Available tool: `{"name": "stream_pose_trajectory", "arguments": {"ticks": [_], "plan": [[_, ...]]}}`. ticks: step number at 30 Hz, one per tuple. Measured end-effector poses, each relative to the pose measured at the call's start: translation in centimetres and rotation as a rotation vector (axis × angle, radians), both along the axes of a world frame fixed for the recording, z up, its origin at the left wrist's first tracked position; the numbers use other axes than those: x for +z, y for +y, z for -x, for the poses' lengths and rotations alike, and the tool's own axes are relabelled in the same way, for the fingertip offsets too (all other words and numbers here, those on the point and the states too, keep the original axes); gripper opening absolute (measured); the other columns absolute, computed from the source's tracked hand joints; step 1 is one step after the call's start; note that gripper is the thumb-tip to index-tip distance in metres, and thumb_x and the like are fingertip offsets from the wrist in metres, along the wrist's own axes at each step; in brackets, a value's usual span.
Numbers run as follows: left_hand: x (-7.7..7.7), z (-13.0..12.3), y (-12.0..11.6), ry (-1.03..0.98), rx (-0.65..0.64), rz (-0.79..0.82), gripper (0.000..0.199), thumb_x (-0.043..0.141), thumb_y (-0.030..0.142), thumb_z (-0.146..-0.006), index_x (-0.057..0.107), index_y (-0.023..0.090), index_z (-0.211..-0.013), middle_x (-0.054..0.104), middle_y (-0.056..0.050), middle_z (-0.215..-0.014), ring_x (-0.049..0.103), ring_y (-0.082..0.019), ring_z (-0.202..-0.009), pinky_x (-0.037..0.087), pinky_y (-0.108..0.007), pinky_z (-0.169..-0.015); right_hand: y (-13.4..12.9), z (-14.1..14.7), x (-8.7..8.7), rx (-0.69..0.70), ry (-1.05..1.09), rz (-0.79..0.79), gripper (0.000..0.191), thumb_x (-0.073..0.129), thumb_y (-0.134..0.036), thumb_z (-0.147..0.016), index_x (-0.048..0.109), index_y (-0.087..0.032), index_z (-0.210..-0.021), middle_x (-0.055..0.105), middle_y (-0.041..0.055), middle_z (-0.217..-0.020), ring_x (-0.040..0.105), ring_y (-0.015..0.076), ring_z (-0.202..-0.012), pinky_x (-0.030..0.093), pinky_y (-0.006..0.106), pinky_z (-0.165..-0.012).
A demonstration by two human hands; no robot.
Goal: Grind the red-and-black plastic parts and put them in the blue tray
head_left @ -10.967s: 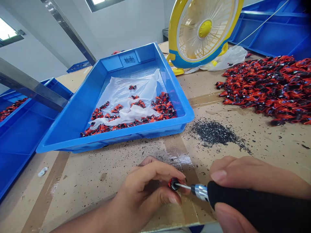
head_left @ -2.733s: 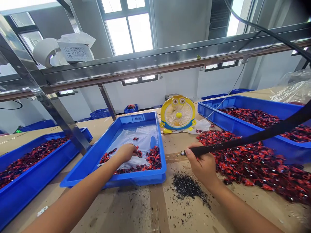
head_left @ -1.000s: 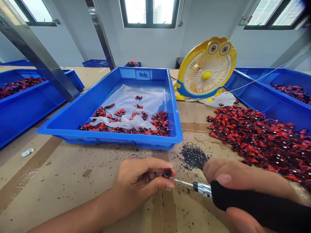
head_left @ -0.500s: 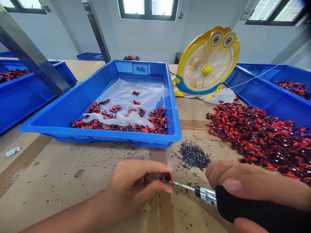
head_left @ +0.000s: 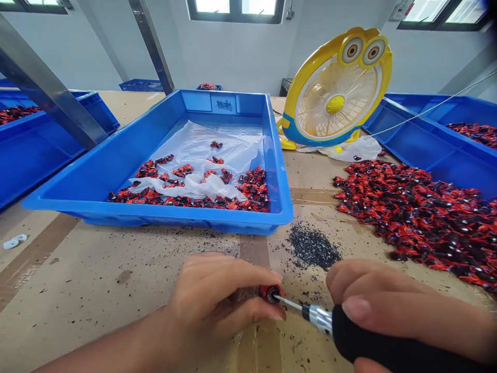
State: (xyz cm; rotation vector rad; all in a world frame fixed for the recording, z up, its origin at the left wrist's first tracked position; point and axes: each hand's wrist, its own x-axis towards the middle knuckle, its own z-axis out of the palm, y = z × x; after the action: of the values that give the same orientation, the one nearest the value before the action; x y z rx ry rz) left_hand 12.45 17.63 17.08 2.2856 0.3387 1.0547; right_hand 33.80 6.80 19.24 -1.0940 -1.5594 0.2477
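My left hand (head_left: 221, 295) pinches a small red-and-black part (head_left: 271, 293) between thumb and fingertips, its round dark opening turned to the right. In my right hand (head_left: 392, 298) is a screwdriver-like tool (head_left: 320, 317) with a thick black handle, a silver collar and a thin metal shaft. The tip of that shaft reaches into the part's opening, so how deep it sits is hidden. Both hands are just above the cardboard-covered table (head_left: 116, 295), in front of a small heap of black crumbs (head_left: 313, 246).
Beyond my hands stands a blue tray (head_left: 182, 210) with similar parts and thin white plastic sheeting. A large pile of red-and-black parts (head_left: 419, 217) lies to the right, by another blue bin (head_left: 466, 166). A yellow fan (head_left: 336, 103) stands behind; a metal post (head_left: 58, 88) slants at left.
The tool has moved left, and its tip has gone from just beside the part to inside its opening. My left hand still pinches the part. The camera view has shifted slightly.
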Motion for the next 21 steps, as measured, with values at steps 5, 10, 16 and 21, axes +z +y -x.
{"name": "stream_pose_trajectory", "arguments": {"ticks": [5, 10, 16, 21], "plan": [[-0.1, 0.1, -0.1, -0.003, 0.0, -0.013, 0.025, 0.077, 0.042, -0.101, 0.075, 0.017, -0.106, 0.086, 0.001, -0.078, 0.076, -0.01, -0.056, 0.054, -0.02, -0.056, 0.1, -0.9, -0.2, 0.157, -0.113, -0.015, 0.028, 0.079, -0.025, -0.096, 0.065, -0.02, -0.12, 0.07, 0.0, -0.077, 0.073, 0.0174, -0.07, 0.066, 0.031, -0.067], [0.1, 0.2, 0.1, 0.022, 0.0, -0.039, 0.024, 0.076, 0.04, -0.102, 0.075, 0.018, -0.109, 0.086, 0.0, -0.078, 0.075, -0.011, -0.056, 0.054, -0.021, -0.056, 0.3, 0.2, 0.0, 0.021, -0.004, 0.016, 0.046, 0.094, -0.044, -0.079, 0.073, -0.028, -0.117, 0.074, 0.0039, -0.081, 0.076, 0.0247, -0.075, 0.065, 0.036, -0.062], [0.1, 0.2, 0.0, 0.001, 0.002, -0.05, 0.025, 0.076, 0.041, -0.102, 0.074, 0.018, -0.11, 0.086, 0.0, -0.081, 0.078, -0.011, -0.06, 0.056, -0.019, -0.058, 0.6, 0.6, 0.1, 0.0, -0.006, 0.018, 0.05, 0.095, -0.049, -0.076, 0.075, -0.028, -0.117, 0.075, 0.0059, -0.085, 0.077, 0.0263, -0.078, 0.066, 0.038, -0.063], [0.2, 0.3, 0.0, 0.016, -0.006, -0.04, 0.025, 0.077, 0.04, -0.101, 0.075, 0.017, -0.11, 0.086, 0.0, -0.08, 0.078, -0.011, -0.06, 0.057, -0.019, -0.06, -0.3, -1.5, -0.2, 0.111, -0.102, 0.019, 0.047, 0.092, -0.028, -0.081, 0.073, -0.027, -0.123, 0.075, 0.0028, -0.082, 0.078, 0.0239, -0.074, 0.069, 0.038, -0.067]]}}
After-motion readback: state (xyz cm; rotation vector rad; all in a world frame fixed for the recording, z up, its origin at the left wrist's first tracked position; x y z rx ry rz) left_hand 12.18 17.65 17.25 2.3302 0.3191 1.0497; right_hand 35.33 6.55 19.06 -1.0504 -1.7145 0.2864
